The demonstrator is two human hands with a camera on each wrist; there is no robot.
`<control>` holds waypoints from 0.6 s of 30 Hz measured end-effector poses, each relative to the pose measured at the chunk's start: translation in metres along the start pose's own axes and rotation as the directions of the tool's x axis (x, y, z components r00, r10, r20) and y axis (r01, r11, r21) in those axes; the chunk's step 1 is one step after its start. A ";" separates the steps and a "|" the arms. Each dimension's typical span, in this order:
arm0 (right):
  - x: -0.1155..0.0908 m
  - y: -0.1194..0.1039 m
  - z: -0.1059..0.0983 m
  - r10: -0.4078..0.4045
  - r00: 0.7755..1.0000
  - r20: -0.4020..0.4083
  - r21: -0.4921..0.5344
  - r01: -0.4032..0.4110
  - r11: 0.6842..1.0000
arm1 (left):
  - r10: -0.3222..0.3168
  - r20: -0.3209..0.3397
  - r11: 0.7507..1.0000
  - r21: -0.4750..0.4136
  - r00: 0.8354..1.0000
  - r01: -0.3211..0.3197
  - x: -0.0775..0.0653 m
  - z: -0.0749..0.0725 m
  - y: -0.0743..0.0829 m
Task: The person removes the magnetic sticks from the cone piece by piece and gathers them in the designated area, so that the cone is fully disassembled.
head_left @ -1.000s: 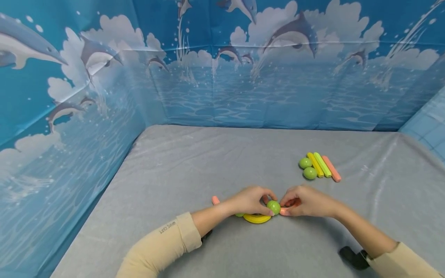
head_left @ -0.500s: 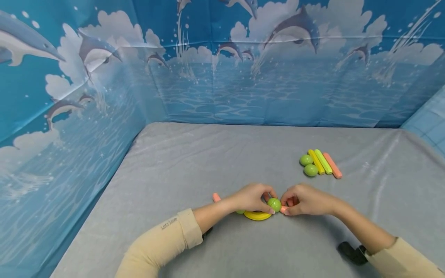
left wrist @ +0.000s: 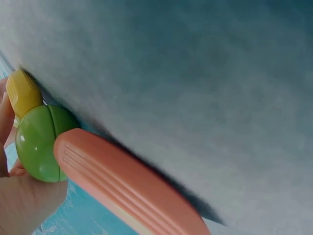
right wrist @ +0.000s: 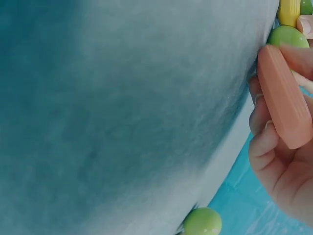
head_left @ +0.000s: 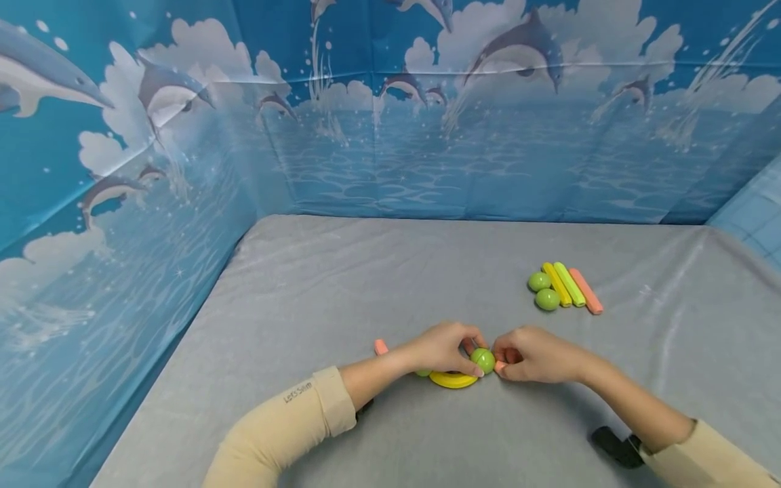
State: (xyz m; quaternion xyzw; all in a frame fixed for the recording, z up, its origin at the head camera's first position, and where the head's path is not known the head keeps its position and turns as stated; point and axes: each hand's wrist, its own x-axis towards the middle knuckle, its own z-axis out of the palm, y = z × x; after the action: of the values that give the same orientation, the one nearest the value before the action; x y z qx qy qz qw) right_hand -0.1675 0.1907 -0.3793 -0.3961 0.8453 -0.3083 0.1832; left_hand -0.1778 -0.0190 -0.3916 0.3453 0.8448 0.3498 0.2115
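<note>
My left hand grips a glossy green ball between thumb and fingers. A curved yellow piece lies against that ball on its left. At the other end of the yellow piece is a second green ball, joined to an orange stick that points away to the left; my forearm partly hides them in the head view. My right hand pinches another orange stick with ridged sides. Its tip meets the gripped ball; whether it is inserted I cannot tell.
Farther back on the right lie two green balls, a yellow stick, a lime stick and an orange stick, side by side on the grey cloth. A blue dolphin-print curtain rises behind and at the left.
The right hand's orange stick has drawn closer to the green ball, and less of it shows beyond the fingers. The left hand keeps its grip. The view has shifted slightly.
</note>
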 end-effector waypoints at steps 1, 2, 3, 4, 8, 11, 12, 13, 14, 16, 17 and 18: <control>0.000 0.000 0.000 0.002 1.000 -0.007 -0.013 -0.002 1.000 | 0.001 0.002 1.000 0.000 1.000 -0.001 0.000 0.000 0.000; 0.000 0.000 -0.001 0.006 1.000 -0.013 -0.019 -0.007 1.000 | 0.003 0.006 1.000 0.001 1.000 -0.003 0.000 0.000 0.000; -0.001 0.001 -0.001 0.017 1.000 -0.018 -0.021 -0.018 1.000 | 0.004 0.009 1.000 0.001 1.000 -0.004 0.000 0.001 0.000; -0.001 0.002 -0.002 0.029 0.999 -0.025 -0.014 -0.030 0.999 | 0.006 0.012 1.000 -0.004 1.000 -0.006 0.000 0.001 0.000; 0.000 0.010 -0.008 0.095 0.991 -0.091 0.036 -0.092 0.995 | 0.014 0.014 1.000 -0.003 1.000 -0.014 0.001 0.001 0.000; 0.002 0.017 -0.016 0.189 0.970 -0.152 0.110 -0.173 0.979 | 0.017 0.011 1.000 0.000 1.000 -0.017 0.002 -0.001 0.001; 0.003 0.018 -0.018 0.229 0.959 -0.168 0.129 -0.209 0.969 | 0.016 0.014 1.000 0.000 1.000 -0.016 0.002 -0.001 0.001; 0.004 0.019 -0.021 0.269 0.947 -0.175 0.158 -0.243 0.957 | 0.017 0.018 1.000 0.005 1.000 -0.017 0.002 -0.002 0.001; 0.005 0.020 -0.025 0.309 0.934 -0.178 0.198 -0.273 0.941 | 0.013 0.022 1.000 0.008 1.000 -0.013 0.002 -0.002 0.001; 0.008 0.020 -0.031 0.375 0.909 -0.180 0.263 -0.323 0.909 | 0.007 0.031 1.000 0.013 0.999 -0.007 0.002 -0.003 0.001; 0.010 0.019 -0.035 0.400 0.898 -0.182 0.284 -0.342 0.896 | 0.004 0.034 1.000 0.014 0.999 -0.005 0.002 -0.002 0.002; 0.012 0.019 -0.038 0.426 0.885 -0.187 0.300 -0.361 0.883 | 0.001 0.036 1.000 0.015 0.999 -0.001 0.002 -0.002 0.002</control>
State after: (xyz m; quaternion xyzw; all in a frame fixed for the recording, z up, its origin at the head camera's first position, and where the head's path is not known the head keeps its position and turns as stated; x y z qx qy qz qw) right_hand -0.2069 0.2047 -0.3646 -0.1460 0.8774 -0.4179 0.1849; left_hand -0.1796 -0.0179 -0.3891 0.3536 0.8433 0.3372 0.2238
